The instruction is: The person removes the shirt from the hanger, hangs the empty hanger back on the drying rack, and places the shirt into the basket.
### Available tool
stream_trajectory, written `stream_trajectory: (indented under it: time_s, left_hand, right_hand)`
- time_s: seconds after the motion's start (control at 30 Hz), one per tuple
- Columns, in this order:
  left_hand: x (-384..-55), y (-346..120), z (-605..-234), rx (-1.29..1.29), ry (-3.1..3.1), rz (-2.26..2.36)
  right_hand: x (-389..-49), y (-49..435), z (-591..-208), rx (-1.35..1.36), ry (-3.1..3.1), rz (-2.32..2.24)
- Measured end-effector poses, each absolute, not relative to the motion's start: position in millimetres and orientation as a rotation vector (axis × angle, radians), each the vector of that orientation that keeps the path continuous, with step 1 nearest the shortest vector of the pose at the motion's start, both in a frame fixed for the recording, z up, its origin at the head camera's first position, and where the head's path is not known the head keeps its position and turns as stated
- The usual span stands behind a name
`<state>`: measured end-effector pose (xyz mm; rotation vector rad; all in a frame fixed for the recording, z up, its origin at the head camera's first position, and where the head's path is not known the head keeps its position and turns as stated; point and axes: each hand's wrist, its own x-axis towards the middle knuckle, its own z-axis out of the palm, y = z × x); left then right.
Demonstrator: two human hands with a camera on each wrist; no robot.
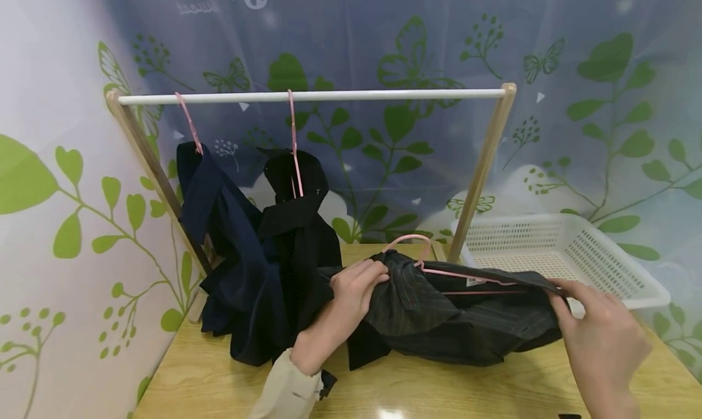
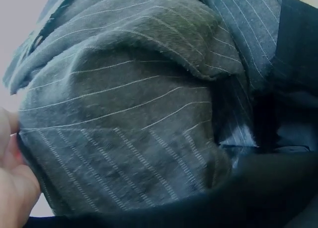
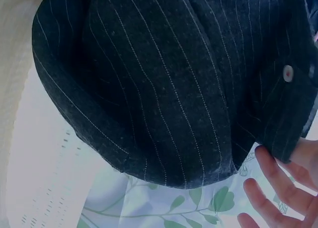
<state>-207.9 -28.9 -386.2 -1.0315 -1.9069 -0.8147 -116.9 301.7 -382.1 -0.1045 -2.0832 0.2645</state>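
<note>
A dark grey pinstriped shirt is stretched between both hands above the table, with a pink hanger inside its opening. The left hand grips the cloth on the left, beside the hanger's hook. With thumb and fingers, the right hand pinches the shirt's right edge. In the left wrist view, part of the left hand shows at the margin, beside the striped cloth. White buttons appear in the right wrist view, near where the right hand holds a corner.
Behind the hands stands a rack with a white rail and wooden posts. A navy garment and a black garment hang from its left half on pink hangers. A white plastic basket sits at the right on the wooden table.
</note>
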Motion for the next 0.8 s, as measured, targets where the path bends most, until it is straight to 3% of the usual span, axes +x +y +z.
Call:
stream_trajectory:
  time_s: [0.5, 0.8]
  left_hand:
    - [-210, -34, -379, -1.143, -1.848, -0.799]
    - [-213, -27, -379, -1.042, -1.908, -0.845]
  right_hand:
    - [-132, 321, -372, -0.222, -2.11, 0.264]
    - [-137, 324, -378, -0.142, -2.211, 0.334]
